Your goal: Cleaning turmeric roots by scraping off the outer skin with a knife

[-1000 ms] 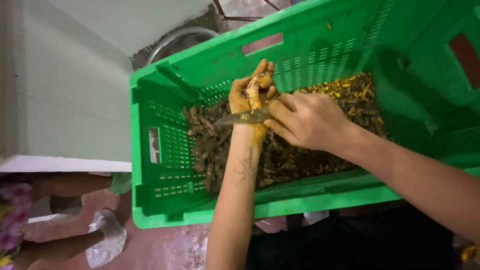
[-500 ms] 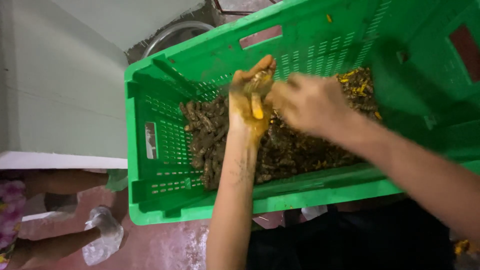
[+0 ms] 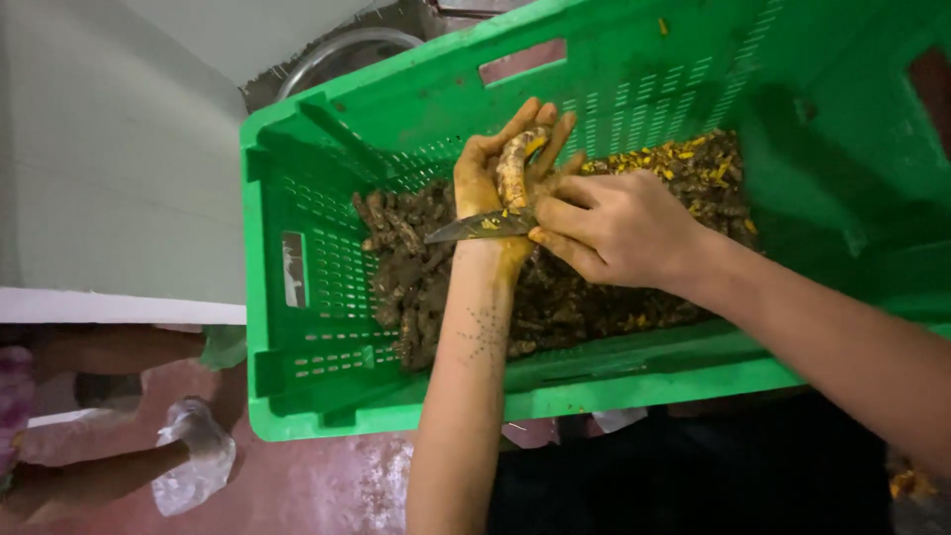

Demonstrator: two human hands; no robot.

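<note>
— Reddish floor (image 3: 297,485) shows below you, with a pale wall on the left and a crumpled clear plastic bag (image 3: 193,456) lying near its foot. What sits over it?

— Your big green crate (image 3: 297,327), tilted, with slotted walls. Its bottom holds a heap of muddy brown roots (image 3: 416,267), and yellow cut bits (image 3: 693,163) lie at the far right of the heap.

— And your left hand (image 3: 490,183)?

— It is raised over the roots, palm up, stained yellow, its grip loosely curled round one curved root (image 3: 515,163) resting along the fingers.

— Your right hand (image 3: 619,228)?

— Just right of the left one, its grip closed on the handle of a small knife (image 3: 480,228). You hold the blade flat, pointing left, its edge touching the near end of the curved root, at the heel of your left palm.

— Anything beyond the crate?

— A metal basin's rim (image 3: 347,50) shows at the far side.
</note>
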